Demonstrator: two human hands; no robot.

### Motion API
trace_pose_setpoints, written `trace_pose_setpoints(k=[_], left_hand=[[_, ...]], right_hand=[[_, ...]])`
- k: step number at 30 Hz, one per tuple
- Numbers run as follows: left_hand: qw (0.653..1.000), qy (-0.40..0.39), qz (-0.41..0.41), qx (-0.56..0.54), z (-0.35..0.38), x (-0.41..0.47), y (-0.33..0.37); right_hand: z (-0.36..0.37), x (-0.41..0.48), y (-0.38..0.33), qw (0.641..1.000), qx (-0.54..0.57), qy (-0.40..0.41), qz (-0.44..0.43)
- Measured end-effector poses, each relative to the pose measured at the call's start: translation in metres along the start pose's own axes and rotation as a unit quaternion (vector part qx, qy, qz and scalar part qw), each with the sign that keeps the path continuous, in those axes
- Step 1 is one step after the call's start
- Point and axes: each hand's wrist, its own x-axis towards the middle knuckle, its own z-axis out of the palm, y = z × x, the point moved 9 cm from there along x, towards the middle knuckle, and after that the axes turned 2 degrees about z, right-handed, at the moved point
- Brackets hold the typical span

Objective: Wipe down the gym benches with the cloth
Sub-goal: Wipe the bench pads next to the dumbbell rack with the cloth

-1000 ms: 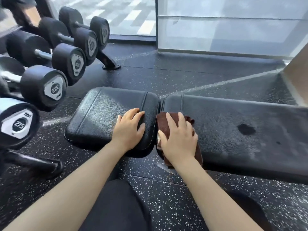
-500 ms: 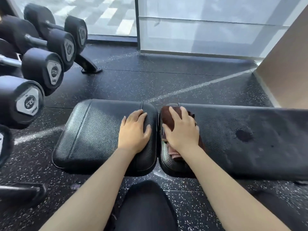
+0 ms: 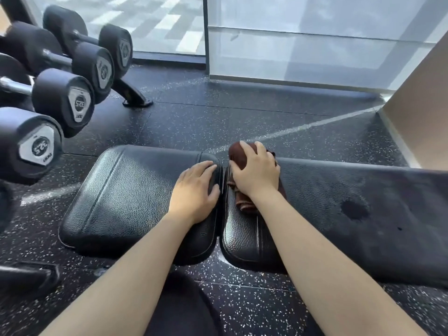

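Cloth point(image 3: 244, 163): brown, bunched on the long pad point(image 3: 351, 197) at its end beside the gap, pressed under the right hand point(image 3: 257, 173), fingers spread over it. Left hand point(image 3: 195, 192) flat and open on the seat pad point(image 3: 126, 187). Dumbbell point(image 3: 34, 144) end cap reads "32.5". Dark spot point(image 3: 355, 209) on long pad.

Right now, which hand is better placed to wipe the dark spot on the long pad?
Right. The right hand already presses the cloth on the long pad, on the spot's side. The left hand lies flat on the seat pad, empty.
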Motion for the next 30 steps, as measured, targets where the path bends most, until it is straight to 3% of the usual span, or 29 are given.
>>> trace_pose_setpoints(k=[9,19,25,30], left_hand=[[1.0,0.004,-0.013,0.004,-0.001,-0.001,0.001],[1.0,0.007,-0.016,0.002,-0.003,-0.001,0.0],[0.999,0.017,-0.031,-0.038,-0.006,-0.006,0.0],[1.0,-0.008,-0.026,-0.009,-0.006,-0.006,0.007]], right_hand=[[-0.014,-0.076,0.023,0.998,0.019,0.031,-0.051],[-0.004,0.008,0.016,1.0,0.018,-0.023,0.0],[-0.027,-0.068,0.047,0.999,0.013,-0.014,-0.047],[-0.042,-0.123,0.081,0.998,0.038,0.02,-0.037]])
